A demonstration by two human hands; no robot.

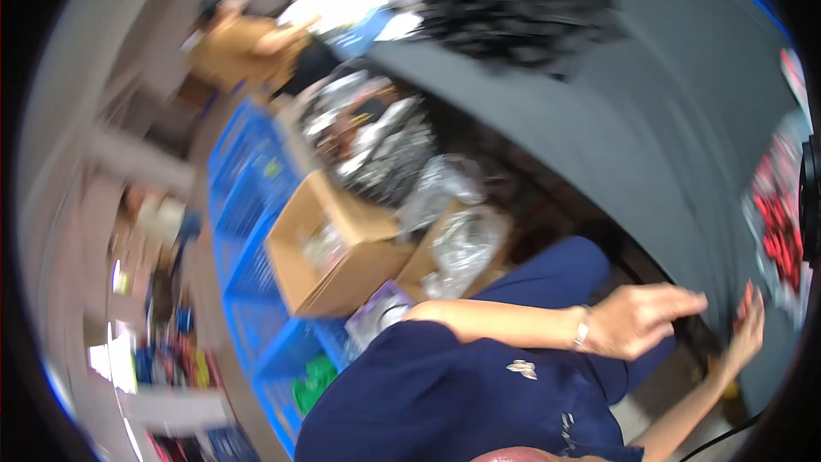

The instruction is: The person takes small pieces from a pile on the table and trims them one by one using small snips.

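Note:
My left hand (646, 318), with a light band on its wrist, reaches across over my dark blue lap at the near edge of the grey table (616, 145). Its fingers are stretched out and nothing shows in them. Just to its right, my right hand (749, 332) is at the table edge, fingers pointing up and somewhat apart. A small reddish spot shows at its fingertips; blur hides what it is. Beyond that hand, a clear plastic bag with red things (776, 227) lies at the table's right side.
A pile of black flat pieces (513, 8) lies on the far part of the table. Left of me stand an open cardboard box (342, 248), clear plastic bags (469, 244) and blue plastic crates (248, 231). A person in a brown top (244, 47) works at the far left.

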